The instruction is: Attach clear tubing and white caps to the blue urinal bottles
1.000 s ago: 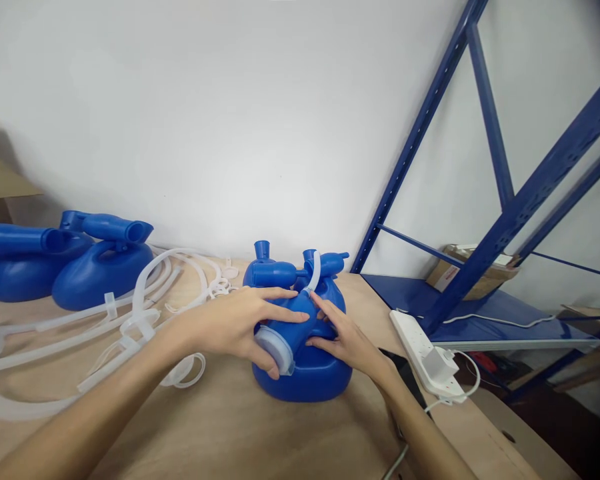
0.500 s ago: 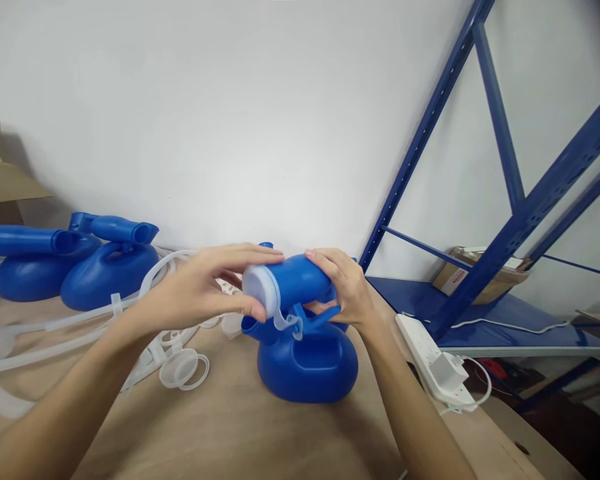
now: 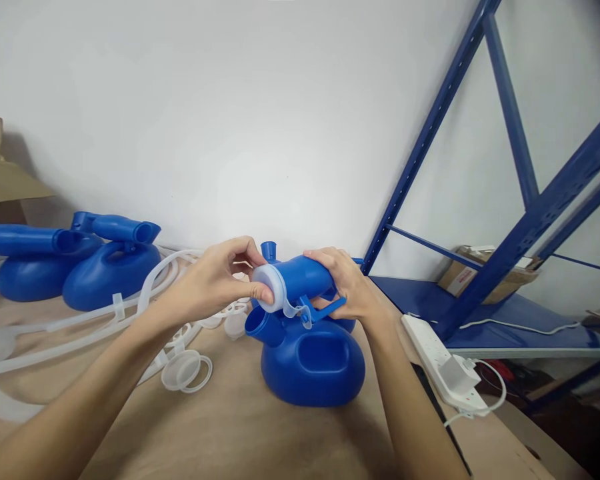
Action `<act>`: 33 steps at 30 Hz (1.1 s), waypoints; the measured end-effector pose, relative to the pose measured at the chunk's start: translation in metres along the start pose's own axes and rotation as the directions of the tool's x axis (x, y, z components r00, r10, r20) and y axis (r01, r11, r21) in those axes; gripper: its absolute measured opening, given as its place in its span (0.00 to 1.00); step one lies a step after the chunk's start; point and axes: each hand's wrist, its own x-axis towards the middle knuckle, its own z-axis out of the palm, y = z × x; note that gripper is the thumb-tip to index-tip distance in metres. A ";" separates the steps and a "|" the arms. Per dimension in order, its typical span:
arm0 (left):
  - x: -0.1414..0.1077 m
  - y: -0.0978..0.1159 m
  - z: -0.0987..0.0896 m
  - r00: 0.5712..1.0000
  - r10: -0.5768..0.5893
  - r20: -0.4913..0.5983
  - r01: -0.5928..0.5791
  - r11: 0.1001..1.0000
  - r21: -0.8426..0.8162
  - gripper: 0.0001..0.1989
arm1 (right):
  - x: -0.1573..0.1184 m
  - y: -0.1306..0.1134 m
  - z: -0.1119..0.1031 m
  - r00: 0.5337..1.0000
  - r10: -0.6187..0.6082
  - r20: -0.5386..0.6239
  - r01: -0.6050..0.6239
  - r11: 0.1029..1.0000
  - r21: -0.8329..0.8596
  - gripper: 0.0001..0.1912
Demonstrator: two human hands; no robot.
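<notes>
My right hand [image 3: 343, 283] is wrapped round a blue plastic tube [image 3: 305, 277] that hangs above a blue urinal bottle [image 3: 313, 373]. On the tube's left end sits a translucent white cap [image 3: 270, 288]. My left hand [image 3: 225, 277] grips the cap's rim between thumb and fingers. From the cap a clear strap [image 3: 297, 310] runs down toward a blue arm with a flat handle [image 3: 333, 308] below the tube. The bottle stands upright on the table, its round mouth [image 3: 260, 327] uncovered at the left. Behind the hands, another blue spout [image 3: 269, 251] shows partly.
Two more blue bottles [image 3: 113, 273] rest at the left, with clear hoses [image 3: 80, 323] in front. Loose translucent caps [image 3: 181, 371] lie left of centre. A power strip [image 3: 445, 367] runs along the table's right edge, beside a blue metal rack [image 3: 437, 133].
My left hand's fingers have curled from the top of the tube onto the cap's rim. The tube and bottle sit slightly further right in view.
</notes>
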 end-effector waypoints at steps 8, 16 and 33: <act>0.001 -0.002 0.004 0.997 -0.061 0.042 0.064 0.995 -0.075 0.22 | 0.000 -0.004 -0.001 0.998 0.060 0.012 -0.060 0.998 0.006 0.30; 0.003 -0.010 0.002 0.996 -0.080 -0.028 0.079 0.997 -0.025 0.22 | -0.002 0.001 0.002 0.997 0.072 0.009 -0.072 0.997 -0.004 0.31; -0.005 0.000 -0.007 0.995 0.103 0.005 -0.098 0.923 0.373 0.25 | -0.008 0.008 -0.009 0.978 0.179 -0.104 -0.203 0.932 -0.301 0.36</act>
